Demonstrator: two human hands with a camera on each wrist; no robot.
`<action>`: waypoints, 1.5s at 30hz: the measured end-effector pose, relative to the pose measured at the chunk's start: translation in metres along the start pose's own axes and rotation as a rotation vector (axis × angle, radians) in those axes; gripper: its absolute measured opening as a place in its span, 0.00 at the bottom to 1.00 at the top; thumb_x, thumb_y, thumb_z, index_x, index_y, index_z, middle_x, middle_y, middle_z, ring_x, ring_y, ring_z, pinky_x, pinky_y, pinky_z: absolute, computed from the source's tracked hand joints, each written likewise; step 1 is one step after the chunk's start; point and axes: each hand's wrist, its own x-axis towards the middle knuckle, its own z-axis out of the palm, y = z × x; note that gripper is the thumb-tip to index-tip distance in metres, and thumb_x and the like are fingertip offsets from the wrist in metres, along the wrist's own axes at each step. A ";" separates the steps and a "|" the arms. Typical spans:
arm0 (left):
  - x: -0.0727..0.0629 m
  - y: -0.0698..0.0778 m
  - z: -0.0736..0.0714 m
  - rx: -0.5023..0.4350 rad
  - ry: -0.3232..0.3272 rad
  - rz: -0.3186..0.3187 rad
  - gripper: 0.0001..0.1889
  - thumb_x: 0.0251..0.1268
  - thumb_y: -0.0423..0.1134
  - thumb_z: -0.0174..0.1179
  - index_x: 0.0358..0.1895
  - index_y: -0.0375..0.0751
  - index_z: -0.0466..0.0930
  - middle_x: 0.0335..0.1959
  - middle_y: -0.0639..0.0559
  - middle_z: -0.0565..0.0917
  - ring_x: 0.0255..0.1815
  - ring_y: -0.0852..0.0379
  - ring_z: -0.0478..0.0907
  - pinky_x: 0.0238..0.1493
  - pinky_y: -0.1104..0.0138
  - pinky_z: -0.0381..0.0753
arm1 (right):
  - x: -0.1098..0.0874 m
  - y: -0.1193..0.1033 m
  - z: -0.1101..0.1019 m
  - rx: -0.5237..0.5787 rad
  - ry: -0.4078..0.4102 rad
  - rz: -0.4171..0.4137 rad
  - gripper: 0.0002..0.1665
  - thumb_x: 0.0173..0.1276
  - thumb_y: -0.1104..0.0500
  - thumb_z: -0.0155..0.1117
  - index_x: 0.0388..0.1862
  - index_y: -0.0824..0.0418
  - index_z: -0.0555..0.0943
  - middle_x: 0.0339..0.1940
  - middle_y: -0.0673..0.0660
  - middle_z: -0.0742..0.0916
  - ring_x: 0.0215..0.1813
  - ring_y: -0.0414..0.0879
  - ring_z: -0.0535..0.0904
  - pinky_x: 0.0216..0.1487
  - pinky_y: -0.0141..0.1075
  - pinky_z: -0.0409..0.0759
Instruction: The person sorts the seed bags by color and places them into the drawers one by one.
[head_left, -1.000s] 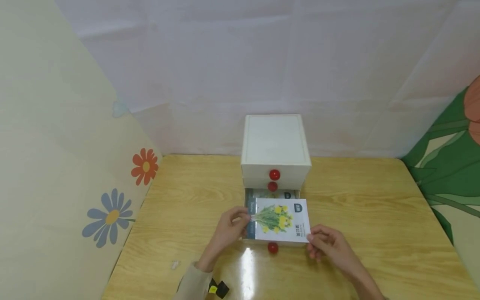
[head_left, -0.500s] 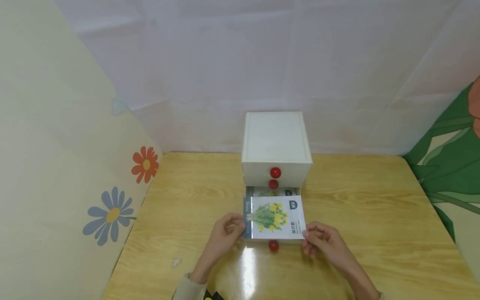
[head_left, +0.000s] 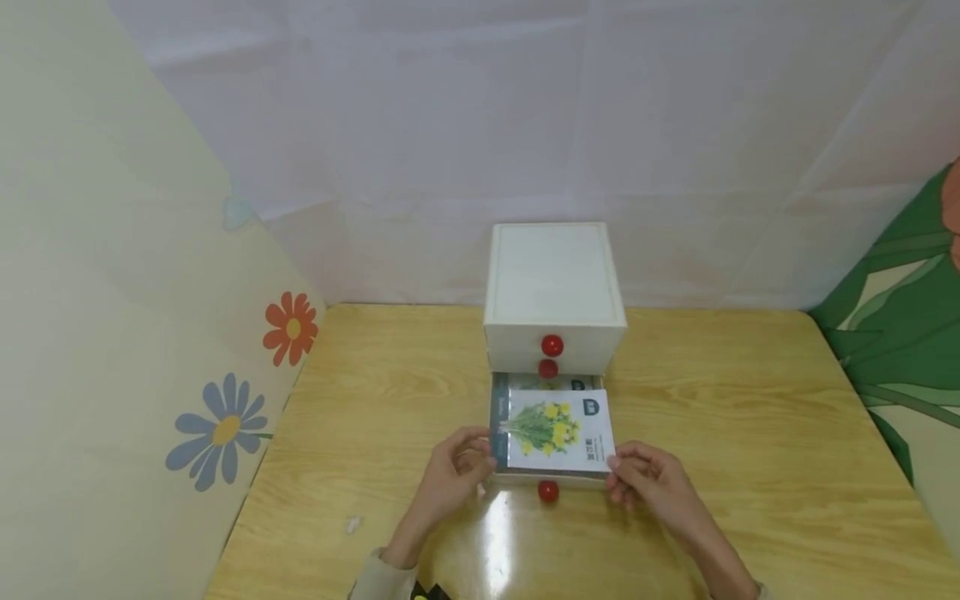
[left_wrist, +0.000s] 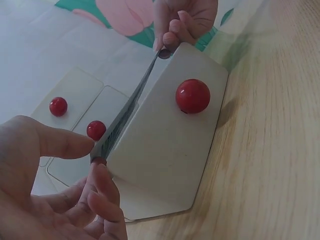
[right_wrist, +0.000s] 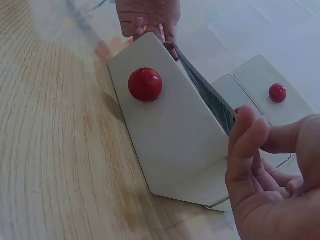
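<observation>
A flat seed packet [head_left: 555, 429] printed with a bunch of yellow flowers lies level over the pulled-out bottom drawer [left_wrist: 155, 155] of a small white cabinet [head_left: 551, 271]. My left hand [head_left: 450, 471] pinches its grey left end between thumb and fingers. At the opposite, near-right corner, my right hand [head_left: 652, 479] pinches it too. Both wrist views show the packet edge-on, close over the drawer's top edge and bowed slightly down. Behind it, a second similar packet [head_left: 536, 382] shows inside the drawer, mostly covered.
Two upper drawers with red knobs [head_left: 552, 345] are closed. The bottom drawer's red knob [head_left: 548, 491] faces me. The wooden table [head_left: 750, 433] runs under everything, with a white cloth [head_left: 450, 150] behind. A small black and yellow item [head_left: 429, 592] is at my left sleeve.
The packet has come down closer to the drawer and shifted slightly toward the cabinet. It went a little left, then back right. Both hands kept their pinch on it.
</observation>
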 end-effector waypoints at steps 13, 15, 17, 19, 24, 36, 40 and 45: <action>0.003 0.001 0.001 -0.007 0.041 0.000 0.23 0.69 0.29 0.67 0.66 0.33 0.80 0.51 0.37 0.83 0.34 0.58 0.83 0.26 0.73 0.82 | 0.005 -0.003 -0.008 -0.005 -0.131 -0.043 0.25 0.83 0.60 0.59 0.63 0.82 0.72 0.38 0.56 0.91 0.32 0.40 0.85 0.31 0.31 0.88; 0.002 0.001 0.002 0.000 0.052 -0.005 0.22 0.69 0.30 0.66 0.65 0.32 0.81 0.51 0.38 0.84 0.33 0.58 0.82 0.24 0.73 0.80 | 0.006 -0.004 -0.008 -0.008 -0.134 -0.036 0.24 0.83 0.60 0.59 0.62 0.82 0.73 0.37 0.55 0.90 0.30 0.39 0.84 0.29 0.29 0.86; 0.002 0.001 0.002 0.005 0.057 -0.004 0.21 0.69 0.30 0.67 0.64 0.32 0.81 0.50 0.38 0.84 0.33 0.58 0.82 0.25 0.73 0.81 | 0.006 -0.004 -0.007 -0.014 -0.125 -0.020 0.23 0.83 0.59 0.60 0.59 0.81 0.75 0.35 0.54 0.90 0.29 0.38 0.82 0.27 0.28 0.84; 0.002 0.001 0.002 0.012 0.061 0.000 0.20 0.69 0.30 0.67 0.63 0.31 0.82 0.49 0.38 0.85 0.33 0.57 0.83 0.25 0.72 0.81 | 0.007 -0.003 -0.007 -0.023 -0.113 -0.002 0.22 0.83 0.58 0.60 0.56 0.80 0.77 0.33 0.53 0.89 0.27 0.37 0.81 0.25 0.26 0.80; 0.004 0.000 0.003 0.040 0.070 0.009 0.17 0.69 0.30 0.67 0.59 0.30 0.82 0.46 0.39 0.86 0.33 0.55 0.83 0.24 0.72 0.81 | 0.009 -0.003 -0.006 -0.036 -0.093 0.024 0.21 0.84 0.56 0.60 0.51 0.78 0.79 0.28 0.51 0.87 0.23 0.35 0.76 0.21 0.24 0.73; 0.005 0.000 0.003 0.086 0.086 0.009 0.13 0.73 0.35 0.67 0.54 0.30 0.84 0.44 0.39 0.89 0.37 0.53 0.85 0.34 0.72 0.85 | 0.013 -0.002 -0.007 -0.065 -0.114 0.052 0.24 0.84 0.53 0.59 0.42 0.77 0.80 0.18 0.46 0.78 0.19 0.35 0.68 0.19 0.24 0.66; 0.003 0.001 0.002 0.095 0.081 0.011 0.12 0.73 0.34 0.67 0.52 0.29 0.84 0.44 0.37 0.90 0.41 0.48 0.87 0.42 0.72 0.87 | 0.014 0.000 -0.009 -0.088 -0.114 0.058 0.24 0.85 0.54 0.59 0.45 0.78 0.81 0.18 0.46 0.77 0.18 0.34 0.67 0.20 0.24 0.66; 0.002 0.001 0.001 0.102 0.067 0.018 0.13 0.73 0.34 0.66 0.52 0.28 0.84 0.44 0.37 0.89 0.42 0.45 0.87 0.42 0.72 0.87 | 0.015 0.001 -0.009 -0.097 -0.098 0.076 0.25 0.84 0.52 0.60 0.43 0.78 0.82 0.17 0.47 0.77 0.18 0.35 0.67 0.20 0.24 0.66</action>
